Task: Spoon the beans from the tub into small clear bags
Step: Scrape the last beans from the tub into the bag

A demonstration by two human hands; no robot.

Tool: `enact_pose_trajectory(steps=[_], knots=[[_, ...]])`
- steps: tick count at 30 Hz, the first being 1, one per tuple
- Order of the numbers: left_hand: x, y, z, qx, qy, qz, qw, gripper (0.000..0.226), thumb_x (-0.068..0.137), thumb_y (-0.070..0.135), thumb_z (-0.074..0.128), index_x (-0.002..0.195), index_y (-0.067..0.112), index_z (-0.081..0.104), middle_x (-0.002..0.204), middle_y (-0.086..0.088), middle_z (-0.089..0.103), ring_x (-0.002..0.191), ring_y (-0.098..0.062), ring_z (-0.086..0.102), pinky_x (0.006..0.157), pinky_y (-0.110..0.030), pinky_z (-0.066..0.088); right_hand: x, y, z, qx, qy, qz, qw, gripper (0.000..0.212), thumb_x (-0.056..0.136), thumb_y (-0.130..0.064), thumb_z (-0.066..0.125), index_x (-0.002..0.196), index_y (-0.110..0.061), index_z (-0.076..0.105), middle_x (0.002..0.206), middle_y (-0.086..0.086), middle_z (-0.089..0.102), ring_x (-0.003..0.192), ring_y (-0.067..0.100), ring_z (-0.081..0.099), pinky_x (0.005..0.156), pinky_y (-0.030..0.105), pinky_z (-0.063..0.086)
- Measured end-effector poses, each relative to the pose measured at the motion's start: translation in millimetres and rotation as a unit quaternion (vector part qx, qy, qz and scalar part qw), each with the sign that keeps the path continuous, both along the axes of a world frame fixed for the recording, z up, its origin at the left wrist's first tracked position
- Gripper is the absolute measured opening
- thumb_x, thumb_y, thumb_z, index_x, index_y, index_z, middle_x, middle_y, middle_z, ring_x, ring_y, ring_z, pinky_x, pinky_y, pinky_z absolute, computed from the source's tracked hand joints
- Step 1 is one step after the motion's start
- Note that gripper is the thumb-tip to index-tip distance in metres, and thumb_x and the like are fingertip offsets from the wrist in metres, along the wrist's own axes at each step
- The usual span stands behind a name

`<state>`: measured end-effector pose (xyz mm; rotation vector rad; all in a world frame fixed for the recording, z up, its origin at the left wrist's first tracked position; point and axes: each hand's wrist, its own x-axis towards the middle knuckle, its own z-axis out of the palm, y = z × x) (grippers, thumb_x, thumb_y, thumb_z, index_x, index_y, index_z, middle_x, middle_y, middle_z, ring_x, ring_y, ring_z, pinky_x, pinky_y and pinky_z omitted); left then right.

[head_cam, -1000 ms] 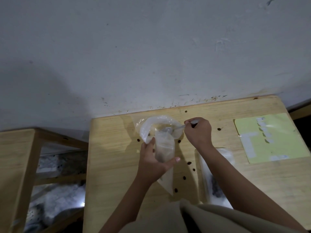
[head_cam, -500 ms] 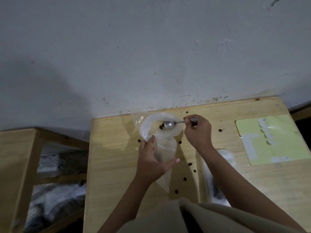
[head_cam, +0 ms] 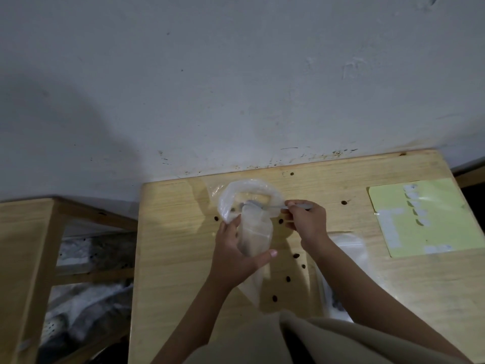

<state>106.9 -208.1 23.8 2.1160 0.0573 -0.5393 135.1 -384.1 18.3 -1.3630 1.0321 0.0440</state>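
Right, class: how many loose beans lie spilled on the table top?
8 beans: one by the wall, one beside the yellow sheet, one left of the bag, one beside the right hand, four nearer the person. Arms may hide more.

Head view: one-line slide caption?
Left hand holds small clear plastic bag while right hand works metal spoon; loose beans dot wooden table.

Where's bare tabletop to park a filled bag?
Free: the strip of table between its left edge and the left hand; also the near right part below the yellow-green sheet. Crowded: the middle, with the clear bag, the right hand on the spoon, and loose beans.
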Motion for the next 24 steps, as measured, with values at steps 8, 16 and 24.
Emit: enact_pose_trajectory(steps=[8, 16, 24], knots=[[-1.6, 3.6, 2.5, -0.005, -0.001, 0.011, 1.0, 0.111, 0.044, 0.066, 0.08, 0.139, 0.026, 0.038, 0.134, 0.012, 0.037, 0.125, -0.01, 0.041, 0.101, -0.038, 0.046, -9.0, 2.8, -4.2, 0.079, -0.006, -0.09, 0.993, 0.013, 0.088, -0.008, 0.06, 0.08, -0.011, 0.069, 0.077, 0.007, 0.067, 0.071, 0.019, 0.063, 0.06, 0.028, 0.051], [5.0, 6.5, 4.4, 0.051, 0.025, -0.024, 0.998, 0.124, 0.045, 0.067, 0.08, 0.148, 0.029, 0.022, 0.142, 0.009, 0.022, 0.135, -0.013, 0.027, 0.107, -0.032, 0.033, -11.3, -10.6, 0.3, 0.063, -0.03, -0.103, 0.992, 0.009, 0.088, -0.008, 0.062, 0.082, -0.011, 0.069, 0.075, 0.007, 0.064, 0.069, 0.017, 0.06, 0.063, 0.03, 0.051], [8.5, 5.4, 5.5, 0.105, 0.04, -0.052, 0.992, 0.129, 0.045, 0.073, 0.075, 0.15, 0.027, 0.016, 0.143, 0.005, 0.019, 0.136, -0.019, 0.025, 0.11, -0.04, 0.034, -18.6, -18.8, 15.1, 0.029, -0.061, -0.051, 0.996, 0.011, 0.089, -0.005, 0.06, 0.083, -0.009, 0.069, 0.079, 0.01, 0.066, 0.069, 0.018, 0.061, 0.066, 0.03, 0.054]])
